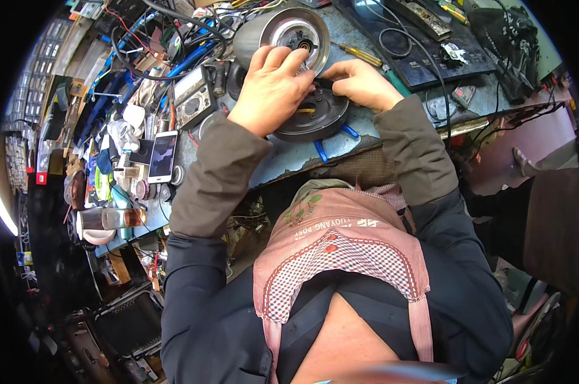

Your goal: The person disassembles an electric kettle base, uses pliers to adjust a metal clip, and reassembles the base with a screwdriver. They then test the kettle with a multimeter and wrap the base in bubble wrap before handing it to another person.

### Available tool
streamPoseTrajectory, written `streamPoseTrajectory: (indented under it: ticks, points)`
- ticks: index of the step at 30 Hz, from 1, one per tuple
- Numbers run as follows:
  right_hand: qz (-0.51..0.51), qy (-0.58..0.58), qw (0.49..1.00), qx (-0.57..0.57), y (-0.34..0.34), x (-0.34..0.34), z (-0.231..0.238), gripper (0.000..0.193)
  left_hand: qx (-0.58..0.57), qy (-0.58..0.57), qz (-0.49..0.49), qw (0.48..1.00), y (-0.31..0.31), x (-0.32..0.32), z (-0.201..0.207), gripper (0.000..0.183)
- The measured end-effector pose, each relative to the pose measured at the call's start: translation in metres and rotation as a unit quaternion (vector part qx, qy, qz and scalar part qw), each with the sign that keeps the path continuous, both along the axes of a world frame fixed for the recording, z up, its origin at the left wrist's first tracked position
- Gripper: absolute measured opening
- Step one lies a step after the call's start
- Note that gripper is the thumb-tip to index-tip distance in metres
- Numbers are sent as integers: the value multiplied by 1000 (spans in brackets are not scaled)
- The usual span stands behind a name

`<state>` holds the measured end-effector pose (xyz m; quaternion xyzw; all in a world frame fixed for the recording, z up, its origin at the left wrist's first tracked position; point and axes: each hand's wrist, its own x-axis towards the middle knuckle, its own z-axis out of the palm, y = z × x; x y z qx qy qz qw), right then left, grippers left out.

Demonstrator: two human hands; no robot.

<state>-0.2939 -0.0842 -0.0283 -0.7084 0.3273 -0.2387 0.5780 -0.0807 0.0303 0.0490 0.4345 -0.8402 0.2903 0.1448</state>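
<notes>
A steel electric kettle body [251, 40] lies on its side at the back of the bench, its open underside and round inner parts turned toward me. Just in front of it is a round black plastic base [315, 125], tilted up against the kettle. My left hand [271, 89] reaches over the gap between them, fingers curled and pinched at the kettle's lower rim. At the base's far right edge, my right hand [361, 84] has its thumb and forefinger drawn together. Whatever small part the fingertips hold is hidden. Blue handles [321, 151] poke out from under the base.
A screwdriver [358, 54] with a yellow handle lies right of the kettle. A multimeter [193, 102] and a white phone [163, 157] sit to the left among crowded tools and cables. A dark flat panel [424, 64] covers the back right. The bench's front edge runs below my hands.
</notes>
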Motion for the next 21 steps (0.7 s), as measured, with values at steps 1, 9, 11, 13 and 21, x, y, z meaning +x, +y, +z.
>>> streamPoseTrajectory:
  ticks: [1,9,11,13,21]
  points:
    - [3,16,999,33,4,-7,8,43,16,-20,-7,1000,-2,-1,1,16]
    - [-4,-48,999,-16,-2,-4,-19,39,111,-70,-23,991,-14,-3,10,12]
    - [-6,-59,998,0,-1,-6,-18,40,113,-52,-33,992,-17,-5,12,14]
    - [-17,-66,998,-2,0,-6,-19,41,121,-48,-41,991,-17,-4,10,14]
    - [-22,-73,996,52,9,-10,-3,39,116,-49,-57,990,-16,-3,6,13]
